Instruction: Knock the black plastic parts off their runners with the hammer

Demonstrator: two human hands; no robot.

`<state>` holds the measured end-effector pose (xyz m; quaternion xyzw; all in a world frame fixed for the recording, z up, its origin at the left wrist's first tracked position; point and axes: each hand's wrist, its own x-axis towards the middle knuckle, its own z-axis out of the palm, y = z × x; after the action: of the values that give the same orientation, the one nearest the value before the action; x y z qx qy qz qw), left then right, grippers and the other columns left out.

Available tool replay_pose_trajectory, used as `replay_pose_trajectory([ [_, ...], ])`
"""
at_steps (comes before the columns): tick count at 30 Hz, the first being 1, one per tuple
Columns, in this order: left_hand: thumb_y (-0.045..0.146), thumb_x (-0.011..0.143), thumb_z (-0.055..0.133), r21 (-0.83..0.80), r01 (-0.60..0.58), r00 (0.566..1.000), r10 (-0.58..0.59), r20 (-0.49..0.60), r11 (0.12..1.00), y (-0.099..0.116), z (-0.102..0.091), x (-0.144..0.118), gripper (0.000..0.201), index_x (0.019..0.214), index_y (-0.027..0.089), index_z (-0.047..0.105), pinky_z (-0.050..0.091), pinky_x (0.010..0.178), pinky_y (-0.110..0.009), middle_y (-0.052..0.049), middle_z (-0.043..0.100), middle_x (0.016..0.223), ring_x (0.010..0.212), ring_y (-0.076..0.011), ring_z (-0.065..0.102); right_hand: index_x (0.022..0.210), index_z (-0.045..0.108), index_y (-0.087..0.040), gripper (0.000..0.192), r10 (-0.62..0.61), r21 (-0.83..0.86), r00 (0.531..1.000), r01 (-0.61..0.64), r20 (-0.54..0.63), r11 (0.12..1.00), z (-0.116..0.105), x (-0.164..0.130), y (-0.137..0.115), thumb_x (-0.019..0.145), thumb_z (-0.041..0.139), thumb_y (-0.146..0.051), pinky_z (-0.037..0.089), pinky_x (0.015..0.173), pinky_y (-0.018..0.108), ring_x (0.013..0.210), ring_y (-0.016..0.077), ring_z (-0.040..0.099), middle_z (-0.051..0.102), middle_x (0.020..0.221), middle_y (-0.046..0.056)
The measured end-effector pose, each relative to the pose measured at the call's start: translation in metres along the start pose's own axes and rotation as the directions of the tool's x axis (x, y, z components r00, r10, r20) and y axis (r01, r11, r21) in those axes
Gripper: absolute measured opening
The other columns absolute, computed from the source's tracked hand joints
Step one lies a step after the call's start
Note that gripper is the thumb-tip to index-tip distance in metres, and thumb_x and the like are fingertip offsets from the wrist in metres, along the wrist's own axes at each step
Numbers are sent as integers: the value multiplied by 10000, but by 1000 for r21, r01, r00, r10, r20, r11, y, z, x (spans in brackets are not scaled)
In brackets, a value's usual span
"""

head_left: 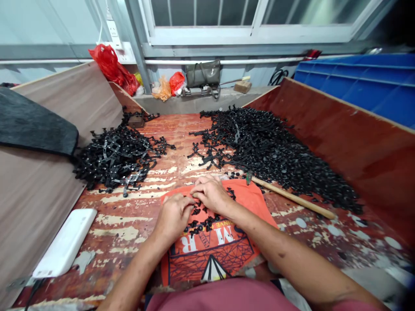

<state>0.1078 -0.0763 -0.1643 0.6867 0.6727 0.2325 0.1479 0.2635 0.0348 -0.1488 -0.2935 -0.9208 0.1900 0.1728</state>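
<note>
Here both hands meet over the orange cloth [223, 242], fingertips pinched together on a small black plastic piece [195, 199]. The left hand [173, 216] curls nearly closed, thumb and fingers on the piece's near side; the right hand [210, 193] bends over it from the far side, its grip equally tight. Exactly how the piece sits between the fingers is hidden by the knuckles.

Just below the grip, a scatter of loose small black parts [202, 223] lies on the cloth. To do this well, I judge the pinch should stay low over the cloth so that anything breaking free drops among those parts and does not roll onto the worn red surface [129, 216].

Left of the grip and farther out sits a pile of black frames [113, 157]; right of it and beyond spreads a much larger heap of black parts [275, 151]. A wooden-handled tool [292, 198] lies just right of the right hand, its head near the cloth's far corner. A white slab [65, 244] rests well left of the left forearm.

Open room is mostly the bare strip straight ahead of the grip, between the 2 piles. Slanted boards wall both sides, so sideways sweeps are bounded.
</note>
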Motion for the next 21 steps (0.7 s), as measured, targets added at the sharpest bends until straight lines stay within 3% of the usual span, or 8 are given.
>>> replay_pose_trajectory([
  [2,156,901,543,10,-23,999,23,36,1000,0,1,3,218,973,235,732,437,818,-312,-38,687,882,832,-180,628,899,769,-255,158,-36,-29,999,37,6,999,-10,-5,1,906,658,-143,287,876,360,974,215,502,676,929,20],
  [5,158,887,554,25,-31,996,29,83,999,0,-2,2,166,919,219,705,432,788,-305,-35,677,853,816,-183,621,858,757,-251,143,-133,-64,989,138,71,988,-19,-13,-5,884,674,-137,269,882,364,913,206,501,685,862,9],
  [9,181,879,578,89,-48,994,39,102,995,3,-6,-10,88,854,209,658,403,782,-328,-28,657,824,818,-200,611,765,719,-191,140,-213,-115,970,226,117,967,-13,-22,-16,882,658,-143,268,831,379,825,214,481,669,758,41],
  [15,212,916,564,28,-58,997,56,52,998,2,4,-21,153,1012,245,678,399,831,-336,-26,682,885,863,-197,629,773,693,-168,143,-163,-149,987,162,2,976,-3,-14,-12,903,640,-142,292,855,361,831,206,496,664,791,47],
  [18,206,927,556,2,-92,994,92,58,996,1,7,-18,164,974,261,703,400,836,-332,-15,683,844,831,-185,634,839,703,-174,106,-162,-155,986,153,-49,976,3,-5,-8,917,635,-153,291,899,357,893,206,506,669,845,41],
  [21,192,919,571,-3,-90,995,90,36,996,1,3,-17,137,919,241,698,399,816,-326,-12,685,831,817,-182,635,780,694,-172,160,-199,-170,979,189,-44,967,11,-4,-9,927,632,-190,299,879,369,871,214,498,653,795,44],
])
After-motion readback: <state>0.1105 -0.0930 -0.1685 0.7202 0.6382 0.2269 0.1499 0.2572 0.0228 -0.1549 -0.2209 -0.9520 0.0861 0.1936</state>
